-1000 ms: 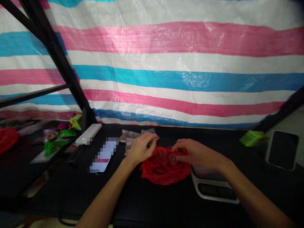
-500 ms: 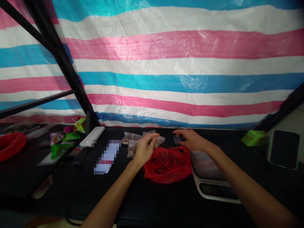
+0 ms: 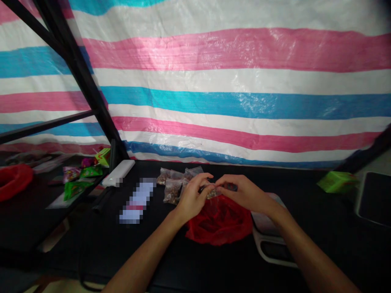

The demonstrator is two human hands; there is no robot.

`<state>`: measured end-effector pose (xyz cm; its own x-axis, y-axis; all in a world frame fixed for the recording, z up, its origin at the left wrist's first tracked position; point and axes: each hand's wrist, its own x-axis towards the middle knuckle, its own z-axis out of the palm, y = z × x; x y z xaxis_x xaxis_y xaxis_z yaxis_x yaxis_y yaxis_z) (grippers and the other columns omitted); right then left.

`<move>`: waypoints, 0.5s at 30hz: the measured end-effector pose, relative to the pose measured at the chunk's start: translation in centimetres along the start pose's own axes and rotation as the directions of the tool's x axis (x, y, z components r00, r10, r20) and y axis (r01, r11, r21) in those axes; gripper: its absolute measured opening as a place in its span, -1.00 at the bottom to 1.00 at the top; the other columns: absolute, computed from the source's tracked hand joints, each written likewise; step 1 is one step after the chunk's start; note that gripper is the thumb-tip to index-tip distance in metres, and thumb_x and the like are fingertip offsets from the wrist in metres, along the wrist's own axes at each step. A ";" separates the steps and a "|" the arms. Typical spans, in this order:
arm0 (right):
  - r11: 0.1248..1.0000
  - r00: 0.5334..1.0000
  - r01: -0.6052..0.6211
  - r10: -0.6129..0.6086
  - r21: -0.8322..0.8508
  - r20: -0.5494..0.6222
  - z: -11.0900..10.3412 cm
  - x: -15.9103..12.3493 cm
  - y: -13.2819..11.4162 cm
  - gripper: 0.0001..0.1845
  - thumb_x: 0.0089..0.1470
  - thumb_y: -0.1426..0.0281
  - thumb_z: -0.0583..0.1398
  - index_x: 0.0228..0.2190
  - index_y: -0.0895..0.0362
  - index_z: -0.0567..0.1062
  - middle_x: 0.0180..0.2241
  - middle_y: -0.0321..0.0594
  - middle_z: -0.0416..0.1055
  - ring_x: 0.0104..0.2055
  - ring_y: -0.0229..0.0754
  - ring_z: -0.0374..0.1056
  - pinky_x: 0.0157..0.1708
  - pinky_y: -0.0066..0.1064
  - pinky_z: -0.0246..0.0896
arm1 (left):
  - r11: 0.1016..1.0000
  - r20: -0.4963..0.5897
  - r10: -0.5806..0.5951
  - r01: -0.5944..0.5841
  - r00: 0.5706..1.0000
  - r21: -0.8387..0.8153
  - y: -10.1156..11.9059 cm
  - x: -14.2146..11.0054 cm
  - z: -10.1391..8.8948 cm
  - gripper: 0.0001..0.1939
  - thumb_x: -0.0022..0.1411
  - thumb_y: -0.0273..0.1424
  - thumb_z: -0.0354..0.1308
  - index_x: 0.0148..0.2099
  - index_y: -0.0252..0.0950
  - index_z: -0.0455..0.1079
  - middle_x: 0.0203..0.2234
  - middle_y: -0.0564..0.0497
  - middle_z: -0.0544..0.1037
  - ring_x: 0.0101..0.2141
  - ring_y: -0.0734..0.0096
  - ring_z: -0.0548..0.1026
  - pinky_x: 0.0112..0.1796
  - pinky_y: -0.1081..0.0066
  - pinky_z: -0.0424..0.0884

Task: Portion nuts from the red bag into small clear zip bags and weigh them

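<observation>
Clear bag (image 3: 211, 193) half-hidden between left hand (image 3: 192, 199), right hand (image 3: 246, 192).

Wide woven plastic tarpaulin (image 3: 244, 81), striped pink, white and blue, creased and glossy, hanging across the whole back. Slanting black metal frame struts (image 3: 82, 77) at left, in front of it. Below, a black tabletop (image 3: 214, 268) running the full width; a sliver of pale floor (image 3: 67, 288) beneath.

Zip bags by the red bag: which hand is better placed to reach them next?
Left, probably. The left hand sits right beside the small zip bags, while the right hand is further off, beyond the left, above the red plastic bag.
</observation>
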<state>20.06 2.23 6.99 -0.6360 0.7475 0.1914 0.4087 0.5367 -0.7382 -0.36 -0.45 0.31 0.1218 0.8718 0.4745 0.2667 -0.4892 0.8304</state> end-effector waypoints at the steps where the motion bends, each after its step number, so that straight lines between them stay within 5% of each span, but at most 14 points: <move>1: 1.000 1.000 -0.004 0.005 0.022 -0.009 0.3 -0.1 0.3 -0.78 0.26 0.23 0.23 -0.17 0.02 0.66 -0.30 -0.31 0.59 -0.32 -0.21 0.38 -0.31 -0.38 0.23 | 0.999 -0.005 0.030 -0.029 1.000 0.039 0.0 0.0 -0.1 -0.72 0.41 -0.28 0.17 0.12 -0.19 0.39 -0.28 0.00 0.64 -0.16 0.28 0.60 -0.06 0.31 0.45; 6: 0.997 0.983 -0.047 0.058 0.064 -0.174 0.4 -1.0 1.8 -0.80 0.21 0.24 0.27 -0.30 0.06 0.66 -0.38 -0.28 0.54 -0.39 -0.22 0.31 -0.40 -0.40 0.14 | 0.940 -0.091 0.243 -0.211 0.966 0.267 0.6 0.2 -1.0 -0.70 0.29 -0.28 0.32 0.03 -0.21 0.43 -0.11 -0.11 0.60 -0.02 0.17 0.52 0.01 0.21 0.40; 9: 0.997 0.917 -0.067 0.079 0.044 -0.390 0.5 -1.5 1.8 -0.82 0.18 0.25 0.29 -0.32 0.08 0.66 -0.47 -0.30 0.46 -0.47 -0.25 0.21 -0.48 -0.40 0.05 | 0.901 -0.142 0.334 -0.271 0.932 0.339 1.5 0.2 -1.6 -0.92 0.32 -0.37 0.26 -0.19 -0.25 0.45 -0.31 -0.03 0.58 -0.23 0.30 0.51 -0.13 0.30 0.39; 12: 0.996 0.858 -0.019 0.060 0.085 -0.510 1.3 -1.6 1.1 -0.83 0.16 0.26 0.32 -0.37 0.09 0.62 -0.49 -0.32 0.41 -0.50 -0.27 0.18 -0.52 -0.41 0.04 | 0.933 0.048 0.225 -0.230 0.973 0.277 2.6 0.0 -1.7 -0.85 0.40 -0.38 0.15 -0.26 -0.25 0.47 -0.42 0.04 0.56 -0.38 0.43 0.49 -0.26 0.41 0.36; 15: 0.992 0.870 0.057 0.007 0.114 -0.494 2.6 -1.5 0.1 -0.86 0.17 0.30 0.32 -0.40 0.08 0.60 -0.42 -0.28 0.46 -0.42 -0.23 0.33 -0.44 -0.41 0.19 | 0.986 0.102 0.059 -0.074 0.993 0.147 3.2 -0.3 -1.0 -0.83 0.43 -0.32 0.12 -0.14 -0.24 0.52 -0.41 0.06 0.58 -0.43 0.47 0.48 -0.33 0.47 0.36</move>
<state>19.35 0.16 4.94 -0.2271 0.8468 0.4809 0.2940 0.5304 -0.7951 -0.52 -2.30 3.11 0.2343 0.8393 0.4905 0.3947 -0.5433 0.7410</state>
